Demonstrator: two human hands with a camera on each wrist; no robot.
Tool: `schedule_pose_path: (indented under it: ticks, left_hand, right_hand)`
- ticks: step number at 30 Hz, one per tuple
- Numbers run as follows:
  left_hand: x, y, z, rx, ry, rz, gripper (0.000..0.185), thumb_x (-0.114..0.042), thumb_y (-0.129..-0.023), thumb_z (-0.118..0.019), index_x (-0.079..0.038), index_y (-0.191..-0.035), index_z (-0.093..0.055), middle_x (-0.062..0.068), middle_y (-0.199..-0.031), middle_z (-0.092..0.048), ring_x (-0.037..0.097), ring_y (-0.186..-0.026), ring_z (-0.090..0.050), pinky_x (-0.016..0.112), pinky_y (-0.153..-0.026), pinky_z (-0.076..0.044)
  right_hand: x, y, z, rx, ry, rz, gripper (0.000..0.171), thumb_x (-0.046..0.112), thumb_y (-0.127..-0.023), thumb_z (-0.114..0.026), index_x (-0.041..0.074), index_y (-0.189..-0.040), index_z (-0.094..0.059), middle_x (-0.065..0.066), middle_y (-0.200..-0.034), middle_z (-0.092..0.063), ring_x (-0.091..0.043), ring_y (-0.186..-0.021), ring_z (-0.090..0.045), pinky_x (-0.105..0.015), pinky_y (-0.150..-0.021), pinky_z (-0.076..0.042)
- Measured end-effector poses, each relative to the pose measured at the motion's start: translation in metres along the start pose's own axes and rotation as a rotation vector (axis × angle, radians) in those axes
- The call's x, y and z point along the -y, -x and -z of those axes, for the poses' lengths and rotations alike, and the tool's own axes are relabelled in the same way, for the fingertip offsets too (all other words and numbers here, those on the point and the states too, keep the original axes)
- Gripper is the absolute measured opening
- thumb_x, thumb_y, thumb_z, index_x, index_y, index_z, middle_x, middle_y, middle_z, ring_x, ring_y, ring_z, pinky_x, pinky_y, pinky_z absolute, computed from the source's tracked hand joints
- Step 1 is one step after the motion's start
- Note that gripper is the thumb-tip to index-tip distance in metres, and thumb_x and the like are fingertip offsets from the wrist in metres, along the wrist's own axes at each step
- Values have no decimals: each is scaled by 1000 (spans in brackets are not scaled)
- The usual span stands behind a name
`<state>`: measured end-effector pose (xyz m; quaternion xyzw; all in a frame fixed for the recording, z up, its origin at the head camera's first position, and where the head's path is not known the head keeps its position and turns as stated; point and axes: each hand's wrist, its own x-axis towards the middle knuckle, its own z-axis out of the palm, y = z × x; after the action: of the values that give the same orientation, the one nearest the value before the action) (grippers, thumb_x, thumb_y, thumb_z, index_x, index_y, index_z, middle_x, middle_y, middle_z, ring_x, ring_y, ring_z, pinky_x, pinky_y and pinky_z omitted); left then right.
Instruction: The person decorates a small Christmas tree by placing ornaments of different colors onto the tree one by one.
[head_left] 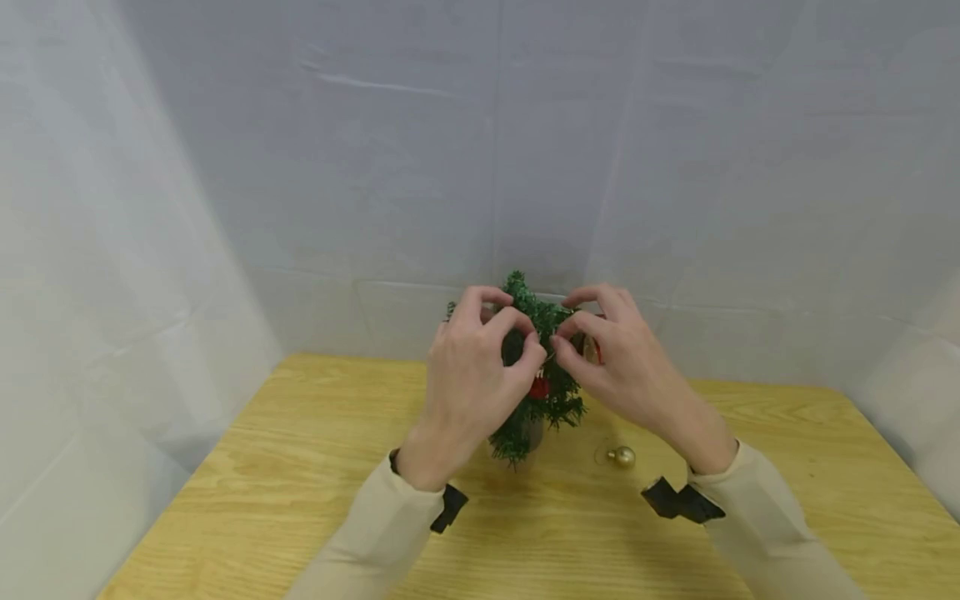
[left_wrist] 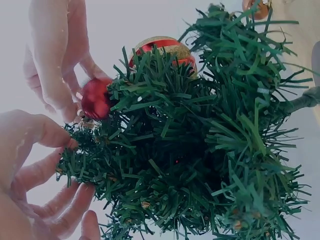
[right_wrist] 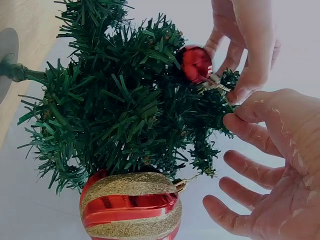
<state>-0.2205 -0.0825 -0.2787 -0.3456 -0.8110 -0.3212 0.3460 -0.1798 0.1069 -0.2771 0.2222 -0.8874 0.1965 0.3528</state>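
Note:
A small artificial Christmas tree (head_left: 517,287) stands on the table, between my two hands. A shiny red bauble (left_wrist: 97,97) with a gold cap hangs near its top; in the head view this red bauble (head_left: 539,387) is partly covered. My left hand (head_left: 476,358) pinches with thumb and forefinger by the bauble's cap and the branch tip. Facing it, my right hand (head_left: 618,354) pinches the fine hanging string there, fingertips close to the left ones. The other fingers of the right hand (right_wrist: 280,175) spread loosely. The string itself is mostly hidden by the fingertips.
A large gold-and-red striped bauble (right_wrist: 132,205) hangs on the tree's right side. On the wooden table (head_left: 337,467) lies a small gold bauble (head_left: 624,456) with its string loop. Another gold-coloured bauble (left_wrist: 257,9) shows at a corner. A pale sheet (head_left: 420,167) hangs behind.

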Motion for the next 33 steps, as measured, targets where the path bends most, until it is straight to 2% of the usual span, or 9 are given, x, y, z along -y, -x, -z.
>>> schedule_pose_path:
  ticks: [5,9,13,15,20,24,29,33]
  left_hand:
    - [7,2,-1,-17,41,-28,4,-20,-93,-72,-17,-92,-75,9,-118,-64,27,-93,-67,47,-79,-54]
    - [20,7,2,-46,128,-64,11,-20,-95,-71,-14,-103,-75,9,-116,-64,27,-97,-67,46,-84,-55]
    - [39,15,10,-92,212,-78,16,-17,-96,-70,-9,-109,-74,11,-113,-64,27,-99,-66,43,-86,-55]
    - [50,19,14,-103,239,-61,17,-15,-95,-70,-8,-110,-74,12,-113,-64,27,-100,-65,43,-87,-55]
    - [78,24,18,-72,291,43,25,-13,-93,-72,-8,-118,-72,12,-119,-61,27,-106,-60,40,-88,-49]
    - [92,25,17,-45,313,72,37,-15,-93,-73,-8,-129,-67,13,-124,-61,28,-111,-59,39,-88,-47]
    - [96,22,16,-9,344,55,45,-18,-96,-70,-13,-140,-61,11,-133,-60,27,-116,-60,41,-89,-50]
    - [96,19,15,13,356,43,43,-18,-97,-68,-12,-139,-61,10,-136,-61,28,-116,-62,42,-88,-51]
  right_hand:
    - [1,1,1,-20,-3,10,5,6,-92,-73,11,-89,-72,-18,-126,-62,-39,-110,-55,-43,-76,-43]
    - [1,4,2,-56,-14,23,6,5,-90,-74,11,-88,-71,-19,-124,-63,-39,-112,-55,-51,-85,-47]
    - [-1,12,8,-107,-30,27,10,3,-88,-76,10,-89,-69,-17,-122,-64,-36,-115,-56,-48,-86,-46]
    - [-5,16,12,-148,-36,37,13,0,-86,-76,8,-91,-69,-17,-121,-65,-35,-114,-58,-43,-86,-46]
    - [-20,28,24,-241,-45,59,20,-9,-81,-76,2,-97,-70,-16,-116,-67,-32,-110,-61,-28,-91,-45]
    - [-36,41,33,-255,-24,29,24,-10,-79,-75,1,-100,-70,-15,-115,-67,-24,-101,-61,-20,-82,-42]
    - [-59,59,35,-252,37,13,24,-9,-78,-75,3,-99,-70,-14,-109,-67,-23,-94,-61,-23,-75,-40]
    - [-78,74,32,-199,93,27,22,-5,-78,-74,2,-99,-70,-14,-105,-68,-29,-97,-63,-30,-79,-44]
